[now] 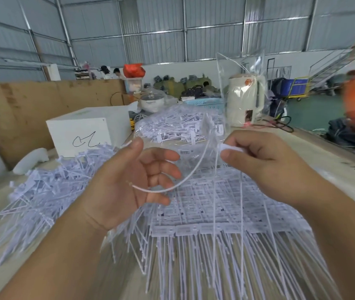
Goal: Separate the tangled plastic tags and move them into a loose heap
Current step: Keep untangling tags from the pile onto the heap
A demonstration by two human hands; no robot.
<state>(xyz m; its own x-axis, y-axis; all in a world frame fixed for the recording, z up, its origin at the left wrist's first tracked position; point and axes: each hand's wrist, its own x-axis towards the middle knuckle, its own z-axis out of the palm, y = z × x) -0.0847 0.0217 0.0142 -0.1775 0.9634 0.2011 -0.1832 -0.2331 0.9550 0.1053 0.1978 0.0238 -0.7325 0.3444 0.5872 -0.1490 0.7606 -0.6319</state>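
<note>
Right-hand grip (256, 158) is pinching the white head of one plastic tag (185, 180), both hands raised over the tabletop (315, 146). Left hand (133, 182) is turning palm-in, fingers loosely curled, not gripping anything. Tangled tags (204, 204) are lying underneath, loose heap (49, 187) sitting left

Table (315, 146): bare strip along right side, open to a hand. Centre: stacked tag sheets (215, 204), blocking. Left: loose tag heap (49, 187), blocking. Rear left: white box (88, 131) just behind heap. Rear right: cream kettle (245, 100), black cable (280, 125) trailing beside it. Far left: plywood board (31, 109), walling edge.
</note>
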